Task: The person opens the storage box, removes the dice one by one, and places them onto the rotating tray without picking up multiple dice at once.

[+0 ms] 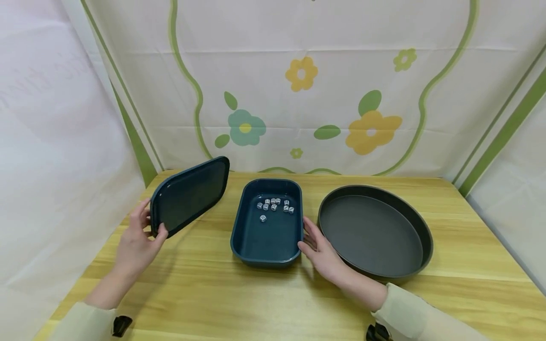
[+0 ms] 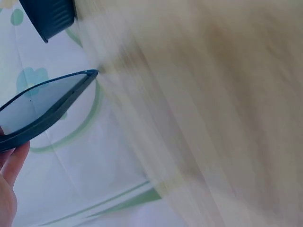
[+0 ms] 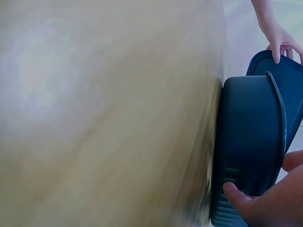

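My left hand (image 1: 138, 241) pinches a dark blue rectangular lid (image 1: 192, 196) by its near left corner, thumb on one face and fingers behind. The lid is held up on a slant, left of a matching deep blue box (image 1: 266, 244). Inside the box, toward its far end, lie several small white dice (image 1: 274, 207) with dark pips. My right hand (image 1: 326, 258) holds the box at its right side close to the near corner. In the right wrist view, one fingertip is at the rim and another rests against the outer wall (image 3: 251, 118).
Right of the box stands a round dark grey pan (image 1: 375, 232), its left edge close to my right hand. All this is on a wooden table (image 1: 204, 293). White cloth (image 1: 273, 71) printed with flowers hangs behind the table's far edge.
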### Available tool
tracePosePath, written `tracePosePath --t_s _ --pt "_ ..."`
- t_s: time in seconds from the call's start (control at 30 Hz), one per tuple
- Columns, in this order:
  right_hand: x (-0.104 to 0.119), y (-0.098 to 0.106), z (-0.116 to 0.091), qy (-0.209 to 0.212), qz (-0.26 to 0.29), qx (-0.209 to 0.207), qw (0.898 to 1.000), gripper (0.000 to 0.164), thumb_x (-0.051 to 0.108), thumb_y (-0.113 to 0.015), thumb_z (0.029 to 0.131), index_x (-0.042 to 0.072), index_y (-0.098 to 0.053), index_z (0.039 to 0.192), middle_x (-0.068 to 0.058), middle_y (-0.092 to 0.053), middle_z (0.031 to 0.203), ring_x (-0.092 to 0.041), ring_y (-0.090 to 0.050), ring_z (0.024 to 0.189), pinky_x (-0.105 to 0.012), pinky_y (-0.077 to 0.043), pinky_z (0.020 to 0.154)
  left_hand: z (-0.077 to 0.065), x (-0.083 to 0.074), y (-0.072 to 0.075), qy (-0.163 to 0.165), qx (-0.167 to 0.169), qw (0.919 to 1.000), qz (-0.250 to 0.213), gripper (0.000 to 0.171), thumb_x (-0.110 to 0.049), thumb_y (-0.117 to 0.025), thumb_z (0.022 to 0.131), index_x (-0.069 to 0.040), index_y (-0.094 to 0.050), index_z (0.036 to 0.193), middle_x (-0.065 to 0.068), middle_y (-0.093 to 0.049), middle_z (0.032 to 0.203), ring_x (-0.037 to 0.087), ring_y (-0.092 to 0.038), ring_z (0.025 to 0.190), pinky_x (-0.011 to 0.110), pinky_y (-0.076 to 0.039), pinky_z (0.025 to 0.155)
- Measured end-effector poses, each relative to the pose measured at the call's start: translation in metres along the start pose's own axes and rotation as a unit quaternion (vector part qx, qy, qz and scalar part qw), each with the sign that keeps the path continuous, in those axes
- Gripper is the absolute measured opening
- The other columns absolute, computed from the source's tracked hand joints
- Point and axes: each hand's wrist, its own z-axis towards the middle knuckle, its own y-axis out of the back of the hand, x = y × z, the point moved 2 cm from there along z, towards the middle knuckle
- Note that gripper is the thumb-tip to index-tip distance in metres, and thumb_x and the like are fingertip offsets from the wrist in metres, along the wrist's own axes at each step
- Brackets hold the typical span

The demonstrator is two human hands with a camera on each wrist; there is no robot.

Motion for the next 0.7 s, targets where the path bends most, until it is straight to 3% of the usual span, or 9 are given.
tracePosePath --t_s 0.1,0.3,0.5,0.7 --pt "0.0 0.0 0.0 0.002 0.004 0.0 1.0 0.063 -0.003 -0.05 0.099 -0.001 -0.017 0.153 -0.024 -0.02 0.156 -0.044 -0.03 0.137 -0.054 -0.029 0.108 -0.002 0.002 0.004 0.013 0.012 0.9998 -0.012 0.086 0.021 -0.065 0.069 0.0 -0.026 0.143 0.031 -0.061 0.102 0.022 -0.06 0.075 0.003 -0.042 0.058" --pt "0.001 0.0 -0.001 0.01 0.01 0.004 1.0 0.063 -0.003 -0.049 0.099 -0.003 -0.017 0.153 -0.025 -0.02 0.155 -0.044 -0.03 0.137 -0.054 -0.028 0.108 -0.006 0.01 0.013 0.018 0.027 0.9989 -0.034 0.093 0.026 -0.065 0.065 0.001 -0.024 0.145 0.035 -0.05 0.117 0.026 -0.057 0.089 0.004 -0.042 0.057" --pt "0.001 0.001 -0.001 0.014 0.004 0.002 1.0 0.063 -0.002 -0.051 0.099 -0.003 -0.017 0.152 -0.025 -0.021 0.155 -0.044 -0.031 0.137 -0.053 -0.027 0.108 -0.007 0.013 0.021 0.034 0.022 0.9984 -0.039 0.087 0.023 -0.066 0.064 0.004 -0.032 0.142 0.03 -0.05 0.116 -0.009 -0.042 0.098 0.003 -0.041 0.057" --pt "0.0 0.001 -0.001 0.014 0.001 0.005 1.0 0.063 -0.001 -0.051 0.099 -0.002 -0.017 0.153 -0.025 -0.021 0.155 -0.043 -0.03 0.137 -0.053 -0.028 0.108 -0.003 0.015 0.028 0.007 0.04 0.999 -0.017 0.074 0.018 -0.068 0.063 0.009 -0.045 0.133 0.027 -0.054 0.115 -0.011 -0.04 0.095 0.005 -0.041 0.052"
